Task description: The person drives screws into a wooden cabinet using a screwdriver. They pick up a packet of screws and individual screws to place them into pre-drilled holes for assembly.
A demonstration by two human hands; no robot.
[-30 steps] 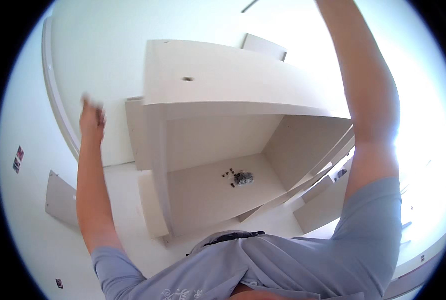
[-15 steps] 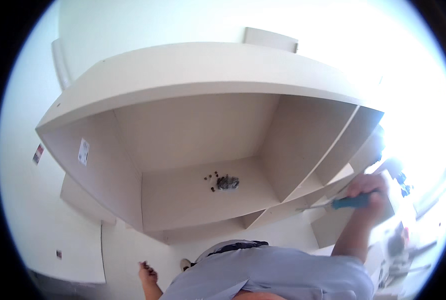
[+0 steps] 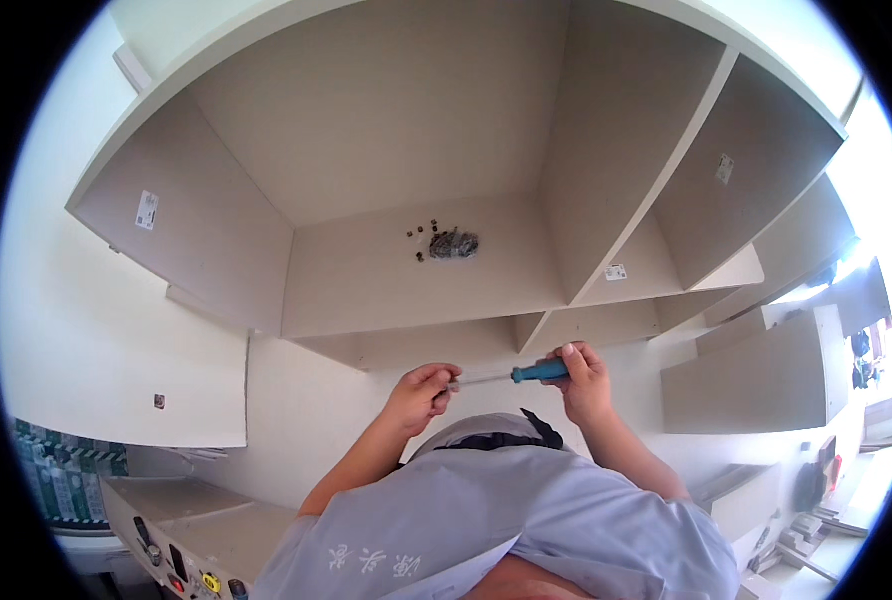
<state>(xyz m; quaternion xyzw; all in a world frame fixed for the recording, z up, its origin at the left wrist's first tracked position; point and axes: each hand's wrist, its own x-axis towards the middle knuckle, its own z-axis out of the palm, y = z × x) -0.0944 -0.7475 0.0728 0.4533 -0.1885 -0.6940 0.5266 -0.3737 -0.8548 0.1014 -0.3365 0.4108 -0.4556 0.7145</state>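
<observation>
In front of my waist, my right hand (image 3: 586,382) grips the teal handle of a screwdriver (image 3: 534,373), its metal shaft pointing left. My left hand (image 3: 423,394) is at the tip of that shaft, thumb and fingers pinched together; a small dark bit shows there, too small to make out. Beyond both hands stands a beige open cabinet (image 3: 366,295) with upright dividers. On its shelf lies a clear plastic bag of dark small hardware (image 3: 454,245), with several loose brown fittings (image 3: 420,257) beside it.
At the lower left, a tape measure (image 3: 210,581), a phone-like dark object (image 3: 177,560) and other small items lie on a beige panel surface (image 3: 236,525). A green-and-white stack (image 3: 66,480) stands behind it. To the right is another beige cabinet piece (image 3: 756,385).
My right hand has brought the screwdriver in from the far right. My left hand has risen from low on the left to its tip. The view has tilted down and closer to the cabinet.
</observation>
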